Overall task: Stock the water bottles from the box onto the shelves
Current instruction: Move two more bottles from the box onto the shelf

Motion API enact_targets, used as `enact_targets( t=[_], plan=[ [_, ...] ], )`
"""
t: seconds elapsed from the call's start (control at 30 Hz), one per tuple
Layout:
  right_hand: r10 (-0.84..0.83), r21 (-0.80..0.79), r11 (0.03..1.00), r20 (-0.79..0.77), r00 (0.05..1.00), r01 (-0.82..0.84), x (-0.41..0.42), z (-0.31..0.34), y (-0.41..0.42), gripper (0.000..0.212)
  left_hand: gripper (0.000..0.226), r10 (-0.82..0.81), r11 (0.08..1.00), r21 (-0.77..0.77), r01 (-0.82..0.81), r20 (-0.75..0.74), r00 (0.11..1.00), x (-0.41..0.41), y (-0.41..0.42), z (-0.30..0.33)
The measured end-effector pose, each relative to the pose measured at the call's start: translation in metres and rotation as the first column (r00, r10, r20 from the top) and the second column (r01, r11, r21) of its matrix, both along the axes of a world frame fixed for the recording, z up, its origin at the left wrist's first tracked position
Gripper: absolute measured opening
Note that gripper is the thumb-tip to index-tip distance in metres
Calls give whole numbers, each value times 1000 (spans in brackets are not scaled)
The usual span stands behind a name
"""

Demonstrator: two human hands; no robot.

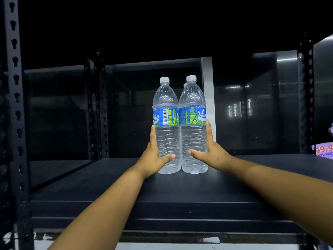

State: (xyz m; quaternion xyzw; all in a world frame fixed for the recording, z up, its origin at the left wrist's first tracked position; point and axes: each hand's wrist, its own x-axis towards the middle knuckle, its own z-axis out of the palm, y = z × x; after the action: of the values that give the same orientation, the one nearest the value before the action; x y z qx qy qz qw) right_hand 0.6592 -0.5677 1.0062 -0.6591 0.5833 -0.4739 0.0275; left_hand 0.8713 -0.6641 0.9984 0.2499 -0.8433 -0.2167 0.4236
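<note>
Two clear water bottles with white caps and blue-green labels stand upright side by side on the black shelf (pixel 180 188). My left hand (pixel 153 157) holds the left bottle (pixel 166 123) low on its body, thumb across the front and fingers up its left side. My right hand (pixel 209 152) holds the right bottle (pixel 193 121) the same way from the right. The cap of a third bottle (pixel 184 85) peeks out behind them. The box is out of view.
A black perforated upright (pixel 15 98) rises at the left, another (pixel 306 98) at the right. A white post (pixel 209 98) stands behind the bottles. Packaged goods with red print (pixel 324 148) sit at the right edge. Dark shelf surface spreads around the bottles.
</note>
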Motion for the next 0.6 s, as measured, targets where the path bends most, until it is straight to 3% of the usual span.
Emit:
enact_targets(
  t=[0.3, 0.5, 0.6],
  plan=[
    [12, -31, 999, 71, 997, -10, -1, -6, -4, 117, 121, 38, 999, 10, -37, -24, 999, 4, 5, 1],
    [49, 13, 999, 166, 985, -52, -5, 4, -1, 121, 110, 30, 999, 21, -29, -78, 997, 6, 15, 5],
    [22, 20, 999, 250, 968, -28, -2, 18, 11, 111, 105, 52, 994, 105, -37, -145, 988, 7, 23, 12]
  ],
)
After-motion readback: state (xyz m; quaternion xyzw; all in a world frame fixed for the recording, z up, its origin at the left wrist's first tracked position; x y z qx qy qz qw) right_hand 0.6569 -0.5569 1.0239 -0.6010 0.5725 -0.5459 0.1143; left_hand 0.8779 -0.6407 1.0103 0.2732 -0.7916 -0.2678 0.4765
